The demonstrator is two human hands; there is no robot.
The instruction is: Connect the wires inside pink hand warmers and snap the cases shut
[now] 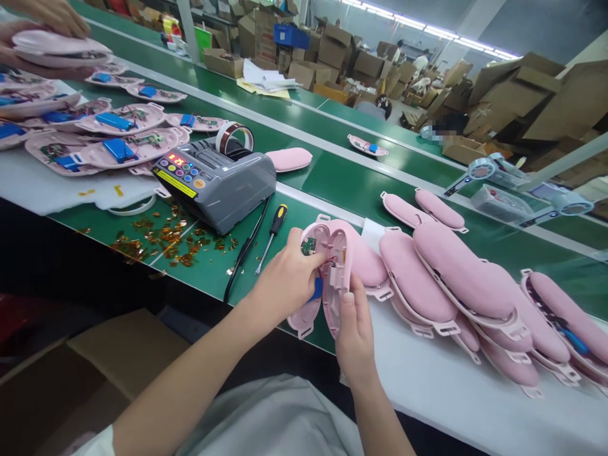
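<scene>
both hands hold one pink oval plastic shell (327, 272) at the near edge of the green bench (332, 177), just in front of the body. the left hand (285, 282) is closed on the shell's left half, thumb laid inside by a small green circuit board (308, 246) and thin red wires (327, 261). the right hand (354, 323) grips the right half from below, thumb pressed up along its inner face — the two halves stand open like a book. just to the right, a row of closed pink oval shells (456, 278) overlaps on a white sheet (451, 392). to the left sit a grey tape dispenser (216, 180) and a black-and-yellow screwdriver (272, 237). far left, another person's hands (42, 31) hold a shell above opened ones.
</scene>
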